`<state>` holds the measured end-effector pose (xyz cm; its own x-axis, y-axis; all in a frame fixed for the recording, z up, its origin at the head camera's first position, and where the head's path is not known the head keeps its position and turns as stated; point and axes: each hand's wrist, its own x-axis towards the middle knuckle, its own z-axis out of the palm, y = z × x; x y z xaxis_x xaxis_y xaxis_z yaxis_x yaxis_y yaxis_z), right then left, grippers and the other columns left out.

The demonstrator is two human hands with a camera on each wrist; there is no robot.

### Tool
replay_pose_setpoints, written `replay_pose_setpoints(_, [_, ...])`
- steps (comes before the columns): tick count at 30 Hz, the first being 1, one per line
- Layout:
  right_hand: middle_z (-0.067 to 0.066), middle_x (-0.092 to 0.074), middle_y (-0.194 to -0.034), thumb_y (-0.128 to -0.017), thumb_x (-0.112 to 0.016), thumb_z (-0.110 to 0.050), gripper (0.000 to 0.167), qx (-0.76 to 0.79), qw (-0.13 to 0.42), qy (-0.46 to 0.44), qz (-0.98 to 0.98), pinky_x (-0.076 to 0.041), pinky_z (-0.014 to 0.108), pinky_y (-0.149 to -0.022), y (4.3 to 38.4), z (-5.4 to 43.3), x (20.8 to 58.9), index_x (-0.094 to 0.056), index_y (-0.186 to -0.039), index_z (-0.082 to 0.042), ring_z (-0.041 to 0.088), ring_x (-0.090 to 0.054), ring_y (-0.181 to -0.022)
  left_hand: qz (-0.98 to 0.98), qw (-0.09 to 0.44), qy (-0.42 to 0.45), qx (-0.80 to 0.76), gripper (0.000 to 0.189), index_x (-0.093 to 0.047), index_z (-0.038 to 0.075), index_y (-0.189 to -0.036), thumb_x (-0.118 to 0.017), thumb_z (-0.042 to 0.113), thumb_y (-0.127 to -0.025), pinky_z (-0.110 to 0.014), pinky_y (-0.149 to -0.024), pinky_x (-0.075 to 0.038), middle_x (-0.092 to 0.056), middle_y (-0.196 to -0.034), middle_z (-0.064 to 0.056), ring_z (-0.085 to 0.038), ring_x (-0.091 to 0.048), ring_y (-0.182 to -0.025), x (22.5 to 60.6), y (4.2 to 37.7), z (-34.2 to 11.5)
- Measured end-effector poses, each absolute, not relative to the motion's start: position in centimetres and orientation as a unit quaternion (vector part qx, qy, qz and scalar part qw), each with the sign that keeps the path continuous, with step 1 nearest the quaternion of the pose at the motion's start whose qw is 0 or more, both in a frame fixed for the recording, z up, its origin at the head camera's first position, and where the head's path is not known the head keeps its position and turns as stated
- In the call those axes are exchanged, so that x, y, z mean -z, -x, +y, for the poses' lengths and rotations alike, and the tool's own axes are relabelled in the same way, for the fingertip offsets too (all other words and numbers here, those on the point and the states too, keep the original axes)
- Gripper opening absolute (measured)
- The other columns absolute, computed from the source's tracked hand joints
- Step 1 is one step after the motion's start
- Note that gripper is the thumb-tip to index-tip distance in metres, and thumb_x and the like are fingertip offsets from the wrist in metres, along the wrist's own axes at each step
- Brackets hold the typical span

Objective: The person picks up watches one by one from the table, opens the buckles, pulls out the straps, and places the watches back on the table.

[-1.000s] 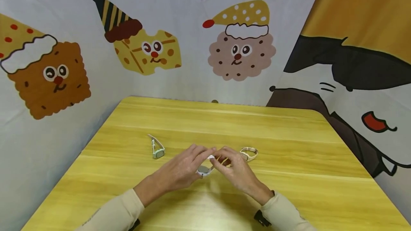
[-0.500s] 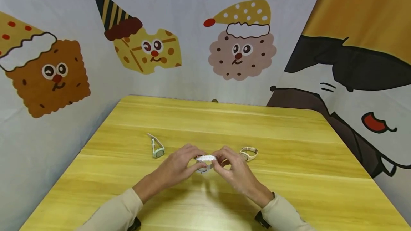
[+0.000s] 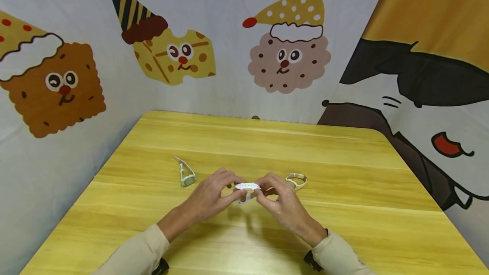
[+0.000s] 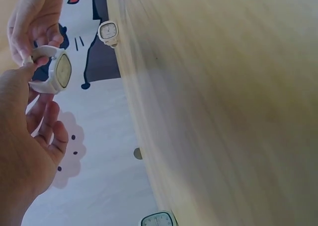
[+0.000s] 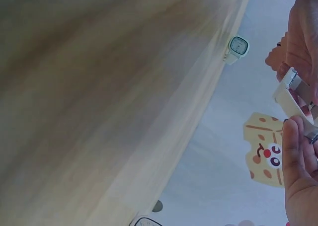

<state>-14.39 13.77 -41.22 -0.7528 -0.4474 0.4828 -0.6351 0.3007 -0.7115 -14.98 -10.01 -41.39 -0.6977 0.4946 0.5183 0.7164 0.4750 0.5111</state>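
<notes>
Between my two hands, above the table, is a white wristwatch (image 3: 247,186) with its strap bent into a loop. My left hand (image 3: 212,192) pinches one end of the strap between thumb and fingers. From the other side, my right hand (image 3: 280,200) pinches the strap near its buckle end. The round dial of the white wristwatch (image 4: 63,70) faces the table in the left wrist view. Strap and metal clasp of the wristwatch (image 5: 288,103) show in the right wrist view, partly covered by fingers.
A pale green watch (image 3: 188,180) lies on the wooden table (image 3: 267,147) to the left, its strap undone. Just behind my right hand sits a cream watch (image 3: 303,177), its band closed in a ring. A cartoon-printed cloth (image 3: 229,96) hangs behind the table.
My left hand has shifted from over the watch to its strap end, with the thumb lower. The white strap now lies flat between both hands, its holes showing. The other watches stay put.
</notes>
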Motion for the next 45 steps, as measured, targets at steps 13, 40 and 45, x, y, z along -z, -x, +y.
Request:
replay_pose_setpoints(13, [-0.002,-0.064,-0.099,-0.092,-0.069,0.009,0.025,-0.480,0.123,-0.358,-0.791,-0.061,0.030,-0.073,14.1,13.8,40.9,-0.068,-0.106,-0.011,0.014,-0.065,-0.085,-0.827,0.090,0.342,0.438,0.014,-0.073,0.017,-0.108,-0.076,0.021,-0.095,-0.025,-0.058,-0.053,-0.067,-0.098,0.011,-0.007,-0.058,-0.079,40.7,14.4,-10.1])
replay_pose_setpoints(40, [0.001,-0.068,-0.099,-0.090,-0.069,0.010,0.024,-0.520,0.114,-0.348,-0.772,-0.062,0.034,-0.075,14.2,14.3,40.4,-0.069,-0.104,-0.009,0.021,-0.068,-0.088,-0.809,0.016,0.263,0.526,0.023,-0.075,0.015,-0.109,-0.083,0.020,-0.088,-0.034,-0.077,-0.059,-0.066,-0.107,0.008,-0.019,-0.062,-0.095,40.5,13.9,-10.4])
replay_pose_setpoints(45, [-0.001,-0.068,-0.097,-0.090,-0.070,0.010,0.024,-0.515,0.113,-0.345,-0.776,-0.062,0.032,-0.074,14.2,14.3,40.5,-0.069,-0.104,-0.010,0.015,-0.067,-0.088,-0.816,0.023,0.267,0.512,0.036,-0.072,0.012,-0.119,-0.084,0.023,-0.087,-0.036,-0.080,-0.058,-0.066,-0.111,0.009,-0.017,-0.061,-0.100,40.5,13.8,-10.1])
